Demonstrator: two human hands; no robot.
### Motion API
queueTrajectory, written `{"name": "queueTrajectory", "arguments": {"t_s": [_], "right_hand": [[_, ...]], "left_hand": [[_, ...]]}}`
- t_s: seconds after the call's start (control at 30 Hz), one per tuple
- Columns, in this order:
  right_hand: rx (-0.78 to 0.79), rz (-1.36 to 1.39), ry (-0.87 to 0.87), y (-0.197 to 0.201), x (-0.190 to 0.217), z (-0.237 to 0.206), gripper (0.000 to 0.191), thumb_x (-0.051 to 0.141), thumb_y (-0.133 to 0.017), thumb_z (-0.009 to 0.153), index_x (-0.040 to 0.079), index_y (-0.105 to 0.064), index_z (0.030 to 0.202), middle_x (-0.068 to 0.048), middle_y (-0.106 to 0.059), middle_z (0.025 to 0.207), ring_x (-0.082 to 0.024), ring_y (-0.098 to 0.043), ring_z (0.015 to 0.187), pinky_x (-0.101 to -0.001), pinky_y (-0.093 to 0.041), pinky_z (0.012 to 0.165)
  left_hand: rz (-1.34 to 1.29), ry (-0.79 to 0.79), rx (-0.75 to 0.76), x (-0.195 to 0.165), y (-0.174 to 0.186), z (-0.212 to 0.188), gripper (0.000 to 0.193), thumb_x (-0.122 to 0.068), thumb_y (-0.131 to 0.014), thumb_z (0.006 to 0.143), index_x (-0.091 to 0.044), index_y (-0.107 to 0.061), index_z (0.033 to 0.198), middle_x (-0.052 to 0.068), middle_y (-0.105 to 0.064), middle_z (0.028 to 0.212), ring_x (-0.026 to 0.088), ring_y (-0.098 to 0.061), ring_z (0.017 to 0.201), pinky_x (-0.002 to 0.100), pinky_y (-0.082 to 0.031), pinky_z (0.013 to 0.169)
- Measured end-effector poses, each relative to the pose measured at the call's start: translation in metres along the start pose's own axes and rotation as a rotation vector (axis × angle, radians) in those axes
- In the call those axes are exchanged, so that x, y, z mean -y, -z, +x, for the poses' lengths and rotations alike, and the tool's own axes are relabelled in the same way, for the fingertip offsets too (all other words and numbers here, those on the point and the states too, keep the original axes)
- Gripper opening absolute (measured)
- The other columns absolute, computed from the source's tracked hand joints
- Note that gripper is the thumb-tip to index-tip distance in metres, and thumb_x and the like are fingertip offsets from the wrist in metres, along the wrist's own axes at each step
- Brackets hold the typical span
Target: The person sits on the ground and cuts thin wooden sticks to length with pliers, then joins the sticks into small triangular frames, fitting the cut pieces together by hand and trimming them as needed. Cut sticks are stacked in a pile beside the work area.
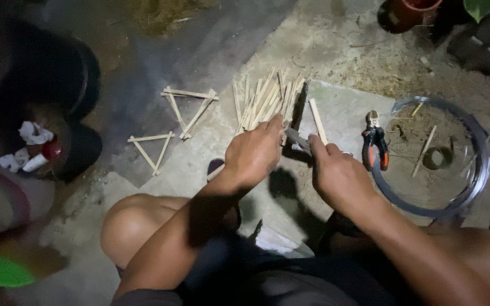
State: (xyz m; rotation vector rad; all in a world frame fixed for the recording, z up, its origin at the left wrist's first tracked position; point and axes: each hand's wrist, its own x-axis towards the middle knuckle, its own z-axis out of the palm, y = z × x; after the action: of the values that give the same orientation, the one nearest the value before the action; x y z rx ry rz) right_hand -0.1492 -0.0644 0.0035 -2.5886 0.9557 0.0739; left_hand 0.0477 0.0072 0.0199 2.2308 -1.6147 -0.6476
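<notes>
The left hand (253, 154) grips a grey blade (297, 137); the right hand (336, 173) pinches a thin pale wooden stick (317, 120) upright, just beside the fanned stick pile (265, 102). Orange-handled pliers (374, 147) touch the wire coil's (477, 181) rim.

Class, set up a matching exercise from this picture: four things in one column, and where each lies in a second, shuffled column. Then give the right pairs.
Things
1. pliers
2. two stick triangles
3. pile of loose sticks
4. single stick

Places
A. held in the right hand
B. on the ground left of the pile
C. just beyond the left hand
D. beside the coil of clear tubing

Pairs: 1-D, 2-B, 3-C, 4-A
</notes>
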Motion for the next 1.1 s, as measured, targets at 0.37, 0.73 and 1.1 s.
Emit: {"name": "queueTrajectory", "arguments": {"t_s": [0.37,0.73,1.1], "right_hand": [[0.164,0.405,-0.095,-0.009,-0.012,0.005,0.021,0.023,-0.061,0.102,0.003,-0.062,0.102,-0.025,-0.064,0.071,-0.043,-0.06,0.063,-0.05,-0.05,0.06],[0.781,2.19,-0.342,-0.013,-0.026,-0.009,0.022,0.018,-0.051,0.108,-0.001,-0.061,0.114,-0.002,-0.052,0.065,-0.013,-0.048,0.046,-0.0297,-0.041,0.038],[0.292,0.685,-0.214,-0.022,-0.031,0.004,0.033,0.023,-0.055,0.104,0.005,-0.063,0.13,-0.013,-0.072,0.085,-0.028,-0.064,0.075,-0.0443,-0.052,0.065]], "left_hand": [[0.038,-0.057,-0.055,0.009,-0.012,-0.001,0.043,-0.025,-0.053,0.099,-0.01,-0.054,0.139,0.019,-0.072,0.102,0.044,-0.07,0.08,0.055,-0.055,0.069],[0.006,-0.232,-0.24,0.011,-0.02,-0.002,0.035,-0.021,-0.059,0.102,-0.012,-0.057,0.136,0.014,-0.07,0.096,0.04,-0.07,0.08,0.052,-0.054,0.066],[-0.262,0.074,-0.057,0.008,-0.006,0.003,0.037,-0.024,-0.055,0.098,-0.008,-0.064,0.13,0.026,-0.071,0.096,0.046,-0.068,0.091,0.054,-0.052,0.081]]}}
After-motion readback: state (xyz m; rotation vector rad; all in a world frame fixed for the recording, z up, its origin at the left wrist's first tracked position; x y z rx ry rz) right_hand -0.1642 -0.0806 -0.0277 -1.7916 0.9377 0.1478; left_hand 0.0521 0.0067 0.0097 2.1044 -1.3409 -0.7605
